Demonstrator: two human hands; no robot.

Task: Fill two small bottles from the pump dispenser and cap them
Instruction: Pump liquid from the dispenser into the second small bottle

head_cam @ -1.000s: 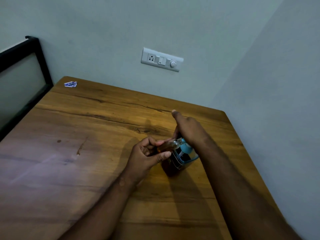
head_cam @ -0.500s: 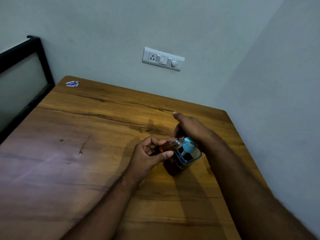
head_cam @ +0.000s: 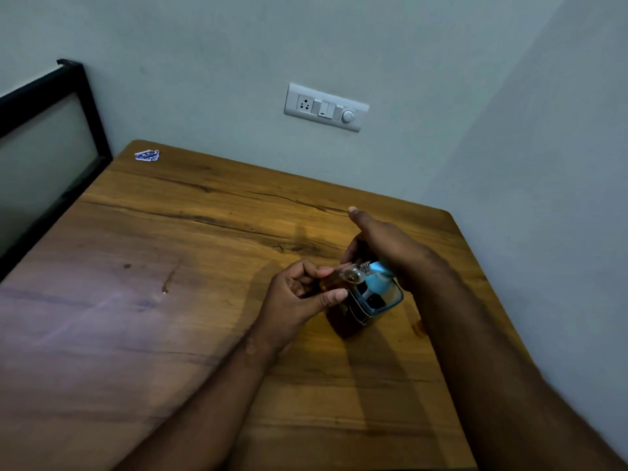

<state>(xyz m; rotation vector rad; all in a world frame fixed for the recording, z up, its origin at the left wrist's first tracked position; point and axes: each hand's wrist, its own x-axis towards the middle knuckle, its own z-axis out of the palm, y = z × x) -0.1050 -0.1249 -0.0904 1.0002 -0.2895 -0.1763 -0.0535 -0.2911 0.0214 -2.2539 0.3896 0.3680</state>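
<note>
1. Bench [head_cam: 170, 334] — a wood-grain top set into a corner between two pale walls. All positions below are given relative to the pump dispenser.
2. Black-framed panel [head_cam: 51, 147] — stands far to the left of the dispenser, along the bench's left edge.
3. Right hand [head_cam: 390, 243] — placed over the top of the dispenser, palm down, fingers curved over the pump head and the thumb extended toward the rear wall. It presses or rests on the pump; which of the two cannot be told. It is not closed around anything.
4. Left hand [head_cam: 299, 300] — just left of the dispenser, fingers curled and pinched on the small bottle.
5. Pump dispenser [head_cam: 367, 304] — upright on the bench toward its right side. The body is clear and square with a dark amber liquid low inside, and the pump parts at the top are light blue.
6. Switch plate [head_cam: 326, 107] — on the rear wall, behind and above the dispenser, carrying a socket, switches and a round knob.
7. Small bottle [head_cam: 343, 278] — clear, tilted nearly horizontal, with its threaded neck touching or just beside the blue spout. Amber liquid shows in the end nearest the left hand.
8. Blue-and-white sticker [head_cam: 146, 155] — at the far-left rear corner of the bench, well apart from the dispenser.
</note>
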